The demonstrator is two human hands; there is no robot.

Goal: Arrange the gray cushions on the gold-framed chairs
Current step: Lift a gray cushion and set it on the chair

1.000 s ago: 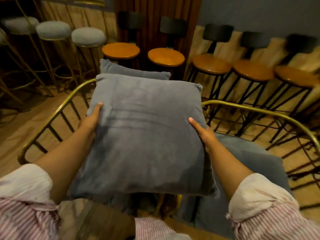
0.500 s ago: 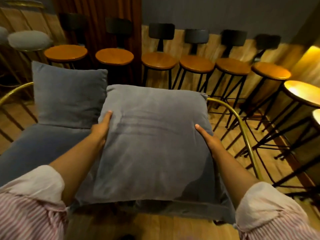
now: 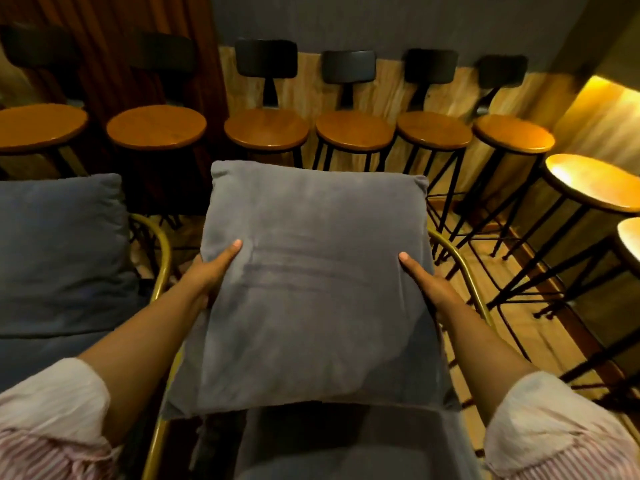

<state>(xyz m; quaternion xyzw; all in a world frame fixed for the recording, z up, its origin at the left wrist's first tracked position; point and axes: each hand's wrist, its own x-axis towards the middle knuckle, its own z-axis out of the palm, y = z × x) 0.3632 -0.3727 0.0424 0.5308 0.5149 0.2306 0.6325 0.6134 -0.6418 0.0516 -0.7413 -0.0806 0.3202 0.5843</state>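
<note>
I hold a square gray cushion in front of me with both hands. My left hand grips its left edge, thumb on top. On the right edge sits my right hand, thumb on top as well. The cushion hangs above a gold-framed chair whose gray seat pad shows below it. To the left stands a second gold-framed chair with another gray cushion leaning upright against its back.
A row of wooden bar stools with black backrests lines the far wall. More stools stand at the right, their black legs spreading over the wooden floor close to the chair.
The view has swung right with the cushion. The chair with the upright cushion has slid to the left edge, and the held cushion now hangs over the second chair's seat.
</note>
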